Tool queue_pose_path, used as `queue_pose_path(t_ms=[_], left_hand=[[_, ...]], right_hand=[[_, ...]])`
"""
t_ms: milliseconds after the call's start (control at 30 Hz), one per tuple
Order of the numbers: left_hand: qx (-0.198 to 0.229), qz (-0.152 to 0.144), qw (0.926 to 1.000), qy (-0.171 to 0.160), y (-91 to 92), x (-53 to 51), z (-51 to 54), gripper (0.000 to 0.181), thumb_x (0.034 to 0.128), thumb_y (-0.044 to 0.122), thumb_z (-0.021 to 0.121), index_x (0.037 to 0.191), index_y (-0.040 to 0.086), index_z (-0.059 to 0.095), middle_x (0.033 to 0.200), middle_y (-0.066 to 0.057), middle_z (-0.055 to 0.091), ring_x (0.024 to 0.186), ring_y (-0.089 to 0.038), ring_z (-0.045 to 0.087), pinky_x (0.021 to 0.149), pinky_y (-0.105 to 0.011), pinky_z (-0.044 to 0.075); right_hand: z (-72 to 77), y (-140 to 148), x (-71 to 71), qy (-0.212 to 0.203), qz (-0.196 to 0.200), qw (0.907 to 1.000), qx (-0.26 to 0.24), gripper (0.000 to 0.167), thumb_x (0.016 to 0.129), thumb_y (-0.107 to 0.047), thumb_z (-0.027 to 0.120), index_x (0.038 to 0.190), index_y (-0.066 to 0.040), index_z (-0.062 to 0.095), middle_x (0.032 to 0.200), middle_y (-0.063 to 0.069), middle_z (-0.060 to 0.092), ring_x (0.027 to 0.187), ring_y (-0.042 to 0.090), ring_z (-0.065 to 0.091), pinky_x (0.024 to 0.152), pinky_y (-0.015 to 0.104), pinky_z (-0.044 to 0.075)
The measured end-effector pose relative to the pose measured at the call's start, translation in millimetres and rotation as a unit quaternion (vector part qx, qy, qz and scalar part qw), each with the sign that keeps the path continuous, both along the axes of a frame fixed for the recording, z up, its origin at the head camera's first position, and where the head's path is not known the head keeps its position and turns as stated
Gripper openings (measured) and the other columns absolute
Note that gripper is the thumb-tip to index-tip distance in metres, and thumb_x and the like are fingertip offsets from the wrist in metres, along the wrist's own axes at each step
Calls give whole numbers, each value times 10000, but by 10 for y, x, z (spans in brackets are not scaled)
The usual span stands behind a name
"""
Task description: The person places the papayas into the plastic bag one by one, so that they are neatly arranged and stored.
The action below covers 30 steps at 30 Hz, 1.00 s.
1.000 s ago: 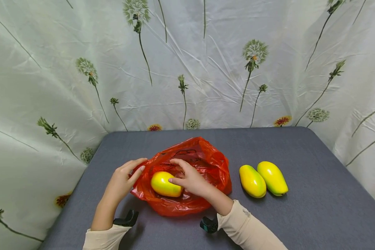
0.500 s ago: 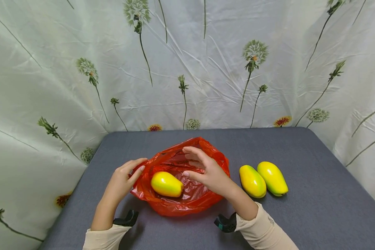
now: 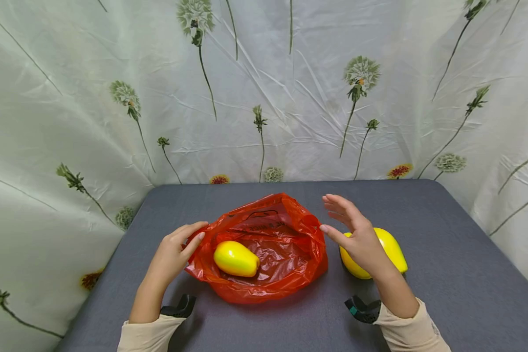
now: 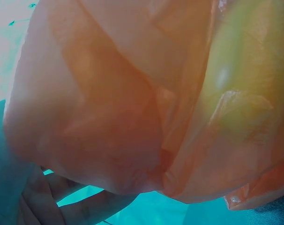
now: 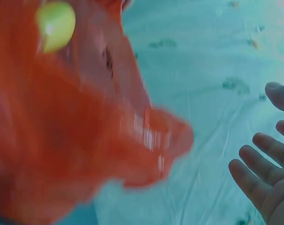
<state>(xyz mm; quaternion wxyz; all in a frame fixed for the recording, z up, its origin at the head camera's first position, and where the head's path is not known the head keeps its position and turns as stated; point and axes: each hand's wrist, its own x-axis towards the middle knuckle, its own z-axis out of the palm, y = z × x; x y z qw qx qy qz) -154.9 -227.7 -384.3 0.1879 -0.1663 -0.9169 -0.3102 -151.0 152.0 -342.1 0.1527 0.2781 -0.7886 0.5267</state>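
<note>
A red plastic bag lies on the table with its mouth spread wide. Inside it, toward the left, rests a yellow-green mango. My left hand pinches the bag's left rim between thumb and fingers; the left wrist view shows mostly the bag, with some fingers behind it. To the right of the bag, my right hand hovers with fingers spread, holding nothing. Below and behind it lie two more mangoes, the nearer one largely covered by the hand and the farther one partly covered.
The grey cloth-covered table extends around the bag. A white curtain printed with dandelions hangs behind the table's back edge. Dark camera mounts sit at both wrists.
My right hand has let go of the mango in the bag, come out of the bag and moved right to the other two mangoes. The left hand has stayed at the rim.
</note>
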Motion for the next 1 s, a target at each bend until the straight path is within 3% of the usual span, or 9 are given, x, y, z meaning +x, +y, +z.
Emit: queue_pose_path(t_ms=[233,500,567,633,733,800,833,900,1000], left_hand=[[-2,-22,10000,56,-4,-7,-12,308,844,158,637,1152,141,616,1056,-7,617,946,-179,574,717,-360,515],[31,-18,10000,31,-7,-23,-17,311,842,147,639,1152,131,617,1048,-22,621,926,-189,582,701,-363,519],[30,-19,10000,18,-6,-22,-14,311,845,152,636,1155,133,615,1052,-20,619,929,-185,581,707,-362,518],[22,-18,10000,-11,-4,-17,-10,315,847,156,633,1160,134,611,1058,-19,616,934,-183,579,712,-362,517],[20,2,10000,-82,-2,-9,-3,319,851,162,628,1169,134,606,1066,-22,612,944,-189,575,721,-371,514],[17,10,9999,-126,-1,-4,1,322,853,163,626,1173,133,603,1073,-27,609,953,-197,573,727,-379,512],[14,15,9999,-140,-1,-2,2,323,853,164,625,1174,133,602,1076,-29,608,959,-200,571,731,-383,511],[21,19,9999,-165,0,0,4,323,854,164,625,1174,130,602,1082,-31,607,969,-205,568,738,-389,508],[31,16,9998,-176,-1,4,7,322,853,160,626,1172,130,603,1084,-31,607,976,-205,567,738,-388,508]], right_hand=[[-199,457,-9,16,-716,9972,227,623,801,55,626,1349,-86,365,1274,134,455,1121,74,457,893,136,367],[-443,916,-1,-463,-1524,9846,726,573,852,-72,612,1358,-64,342,1251,200,450,1075,-46,412,844,66,344],[-532,1032,-16,-588,-1680,9808,796,565,865,-115,605,1361,-68,338,1246,208,448,1093,32,436,836,57,338],[-636,1150,-39,-771,-1743,9778,866,574,876,-166,597,1371,-75,321,1256,227,433,1130,172,442,902,157,361],[-845,1336,-115,-1081,-1916,9690,1128,603,883,-275,580,1388,-105,298,1284,200,421,1146,310,421,909,159,351],[-953,1430,-157,-1343,-1925,9638,1261,640,880,-337,569,1396,-96,278,1308,200,403,1168,346,397,935,231,361],[-988,1455,-168,-1469,-1960,9602,1341,655,873,-373,566,1395,-98,280,1313,186,403,1172,335,398,917,212,366],[-994,1465,-162,-1690,-1848,9588,1341,679,872,-393,561,1383,-47,278,1320,198,393,1168,370,388,924,289,381],[-933,1422,-114,-1897,-1587,9611,1230,645,884,-335,566,1351,21,298,1310,243,381,1141,415,394,864,306,425]])
